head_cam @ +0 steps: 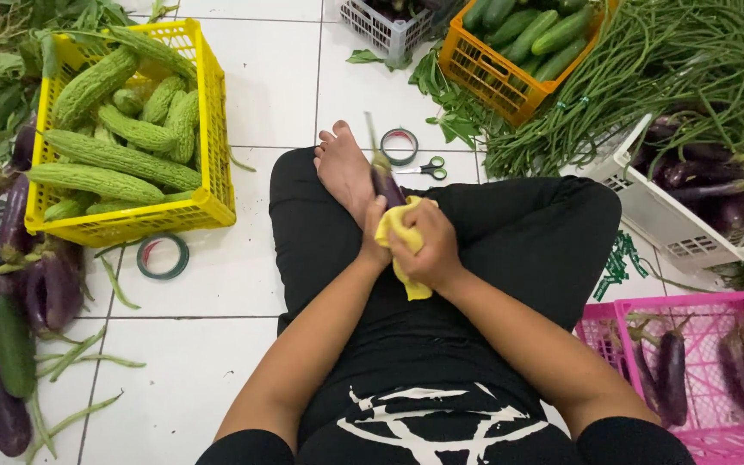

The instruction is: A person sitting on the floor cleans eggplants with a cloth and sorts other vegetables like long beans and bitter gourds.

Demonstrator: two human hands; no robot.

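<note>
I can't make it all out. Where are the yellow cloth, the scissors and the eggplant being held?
yellow cloth (412, 288): head view, lower hanging corner.
scissors (430, 169): head view, green handles.
eggplant (387, 182): head view, purple body above the hands.

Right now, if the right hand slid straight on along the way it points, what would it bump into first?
The right hand, wrapped in a yellow cloth, points up-left along the purple eggplant. Past that, probably the bare foot, though depth is hard to judge.

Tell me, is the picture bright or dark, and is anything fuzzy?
Head view: bright, even light; the white floor shows a soft shine and only faint shadows. The hands, left hand and right hand, around the eggplant and yellow cloth look slightly soft; the edges bend a little.
</note>
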